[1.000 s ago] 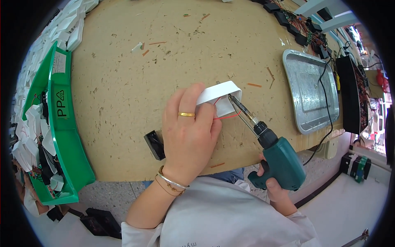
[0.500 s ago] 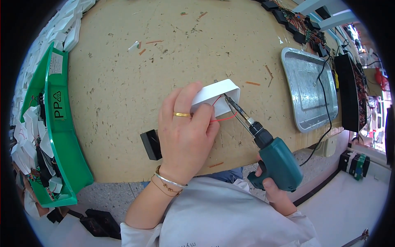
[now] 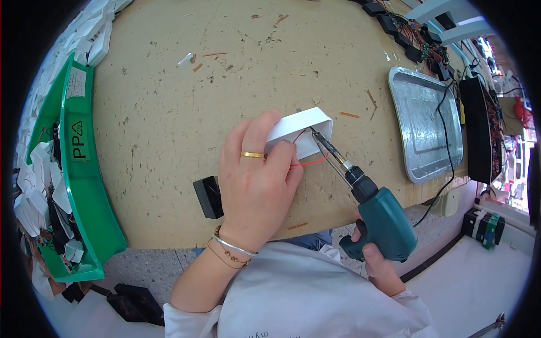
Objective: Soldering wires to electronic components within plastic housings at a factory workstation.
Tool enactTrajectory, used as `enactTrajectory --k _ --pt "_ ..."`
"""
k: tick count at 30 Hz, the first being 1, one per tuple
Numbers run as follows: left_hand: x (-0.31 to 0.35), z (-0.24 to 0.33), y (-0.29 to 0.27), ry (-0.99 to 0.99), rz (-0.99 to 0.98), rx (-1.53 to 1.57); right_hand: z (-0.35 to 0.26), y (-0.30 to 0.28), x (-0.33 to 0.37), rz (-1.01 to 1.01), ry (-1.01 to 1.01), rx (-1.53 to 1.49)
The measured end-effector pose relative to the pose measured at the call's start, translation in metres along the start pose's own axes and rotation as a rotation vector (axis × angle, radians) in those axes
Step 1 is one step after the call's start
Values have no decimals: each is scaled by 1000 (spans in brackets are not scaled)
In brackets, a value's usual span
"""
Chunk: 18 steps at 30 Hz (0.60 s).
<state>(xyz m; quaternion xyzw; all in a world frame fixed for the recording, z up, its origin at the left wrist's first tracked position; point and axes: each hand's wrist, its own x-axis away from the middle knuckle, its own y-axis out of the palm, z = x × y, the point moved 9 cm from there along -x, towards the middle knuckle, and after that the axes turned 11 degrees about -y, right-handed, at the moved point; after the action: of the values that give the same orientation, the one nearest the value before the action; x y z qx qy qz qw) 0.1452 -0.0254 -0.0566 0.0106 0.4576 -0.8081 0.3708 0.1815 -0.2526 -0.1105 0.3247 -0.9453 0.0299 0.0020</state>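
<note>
My left hand [image 3: 256, 174] is closed around a white plastic housing [image 3: 301, 123], holding it on its side above the table. A thin red wire [image 3: 311, 162] loops out of the housing's open side past my fingers. In my right hand [image 3: 373, 260] is a teal pistol-shaped soldering gun [image 3: 389, 222]; its grip hides most of the fingers. The metal tip reaches into the housing's open side, close to the red wire. Whether the tip touches anything inside I cannot tell. Beside my left wrist stands a small black box [image 3: 208, 197].
A green bin [image 3: 96, 197] with white housings and wires stands at the left. On the right lies a metal tray [image 3: 426, 127] with a black cord [image 3: 445, 121] across it. Wired black modules [image 3: 394, 31] line the far right edge. Scraps [image 3: 214, 54] litter the brown tabletop [image 3: 163, 129].
The view has shifted very slightly. My left hand, the white housing and the soldering gun hold nearly the same pose, with the tip still inside the housing.
</note>
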Motion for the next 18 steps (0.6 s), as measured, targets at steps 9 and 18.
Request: enactTrajectory --k 9,18 --pt "-1 0 0 -5 0 4 3 0 1 -16 50 22" --pt "-1 0 0 -9 4 8 3 0 0 6 51 11"
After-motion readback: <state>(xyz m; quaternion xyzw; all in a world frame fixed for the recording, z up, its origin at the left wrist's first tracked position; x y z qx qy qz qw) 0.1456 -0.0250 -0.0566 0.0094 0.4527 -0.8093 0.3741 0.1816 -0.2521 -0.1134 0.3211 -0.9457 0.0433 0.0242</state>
